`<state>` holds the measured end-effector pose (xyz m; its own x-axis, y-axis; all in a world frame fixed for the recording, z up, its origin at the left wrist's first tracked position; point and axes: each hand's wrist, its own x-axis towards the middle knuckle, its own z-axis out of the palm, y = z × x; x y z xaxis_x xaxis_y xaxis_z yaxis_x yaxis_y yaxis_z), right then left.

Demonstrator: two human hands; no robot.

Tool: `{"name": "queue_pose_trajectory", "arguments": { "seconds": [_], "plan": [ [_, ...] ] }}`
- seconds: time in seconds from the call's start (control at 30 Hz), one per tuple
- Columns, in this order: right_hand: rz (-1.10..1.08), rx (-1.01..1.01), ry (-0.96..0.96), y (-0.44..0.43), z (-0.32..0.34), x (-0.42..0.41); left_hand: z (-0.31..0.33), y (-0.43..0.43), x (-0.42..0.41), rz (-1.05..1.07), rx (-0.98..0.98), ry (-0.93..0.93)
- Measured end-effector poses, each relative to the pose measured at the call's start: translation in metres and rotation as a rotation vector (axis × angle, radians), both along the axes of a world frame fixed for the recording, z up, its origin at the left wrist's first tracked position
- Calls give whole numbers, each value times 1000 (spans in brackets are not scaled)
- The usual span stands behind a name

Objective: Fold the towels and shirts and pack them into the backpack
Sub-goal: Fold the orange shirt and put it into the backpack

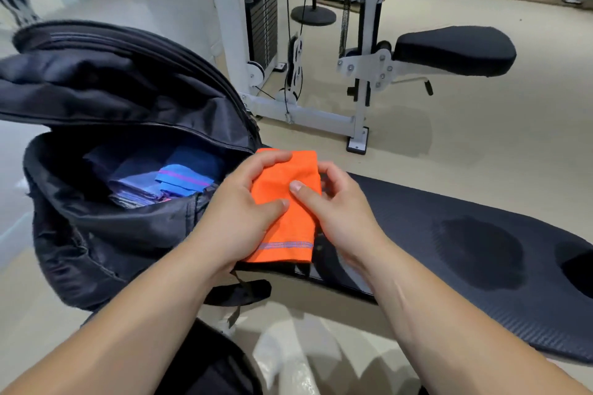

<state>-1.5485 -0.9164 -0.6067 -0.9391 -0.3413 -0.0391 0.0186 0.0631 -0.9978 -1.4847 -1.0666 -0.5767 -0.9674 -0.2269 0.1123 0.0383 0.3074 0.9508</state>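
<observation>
Gym bench [449, 202] at three o'clock, backpack [96, 234] gaping at nine; left hand [237, 212] and right hand [340, 212] pinch the folded towel [288, 228] beside its mouth, probably keeping folds tight for packing.

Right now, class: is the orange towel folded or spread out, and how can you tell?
Folded. The orange towel is a compact, layered rectangle gripped between the left hand and right hand.

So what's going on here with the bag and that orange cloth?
A person is packing. The left hand and right hand both grip a folded orange towel over a black bench pad. Next to it the black backpack sits open, folded blue cloths already inside. The orange towel is not in yet.
</observation>
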Motion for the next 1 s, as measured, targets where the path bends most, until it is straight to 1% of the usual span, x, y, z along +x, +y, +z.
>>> {"name": "queue_pose_trajectory", "arguments": {
  "seconds": [0.07, 0.1, 0.2, 0.3, 0.37, 0.43, 0.5, 0.63, 0.7, 0.83, 1.0],
  "plan": [
    [50, 23, 93, -18, 15, -6, 17, -21, 7, 26, -135, 32],
    [81, 36, 172, -26, 23, -10, 24, -34, 12, 24, -211, 31],
    [233, 186, 401, -57, 46, -24, 39, -73, 27, -16, -408, -63],
    [367, 411, 527, -91, 63, -42, 40, -101, 40, 4, -443, -203],
    [418, 419, 547, -110, 72, -56, 37, -109, 45, 40, -388, -257],
    [399, 345, 508, -122, 79, -69, 33, -108, 49, 71, -329, -318],
    [302, 269, 448, -125, 85, -80, 31, -104, 51, 72, -299, -364],
    [233, 265, 388, -113, 91, -93, 34, -87, 47, 12, -313, -391],
    [193, 262, 353, -100, 93, -97, 36, -74, 43, -45, -327, -389],
    [94, 274, 286, -58, 102, -109, 40, -34, 34, -152, -262, -355],
    [-16, 255, 70, 16, 119, -123, 27, 34, 22, -282, -318, -285]
  ]
}}
